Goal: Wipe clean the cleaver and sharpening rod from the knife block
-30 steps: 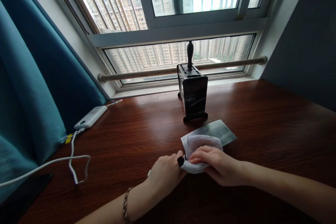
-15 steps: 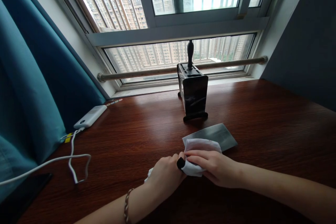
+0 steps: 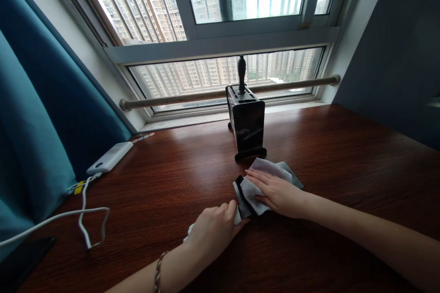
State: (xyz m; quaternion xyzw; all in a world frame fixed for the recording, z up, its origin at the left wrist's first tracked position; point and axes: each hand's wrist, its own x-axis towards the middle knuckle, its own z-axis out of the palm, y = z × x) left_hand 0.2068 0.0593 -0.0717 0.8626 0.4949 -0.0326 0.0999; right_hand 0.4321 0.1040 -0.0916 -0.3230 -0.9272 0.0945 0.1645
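Note:
My left hand (image 3: 215, 229) is closed around the handle end of a cleaver with a broad grey blade (image 3: 296, 177). A dark band (image 3: 243, 194) crosses it close to my fingers, and a bit of white material (image 3: 188, 231) pokes out behind the hand. Over the blade lies a white cloth (image 3: 270, 168), pressed down by my right hand (image 3: 278, 192), which covers most of the metal. Only the blade's far right corner shows past the cloth.
Behind the cloth stands a black knife block (image 3: 249, 123) with one black handle (image 3: 242, 73) sticking up. At the left lie a white power bank (image 3: 112, 158), its white cable (image 3: 82, 219) and a dark flat object (image 3: 27, 261). A blue curtain (image 3: 30, 100) and a window border the wooden table (image 3: 172, 169).
My right hand and the cloth have moved away from my left hand, up along the blade. More of the dark band now shows. The view has shifted slightly.

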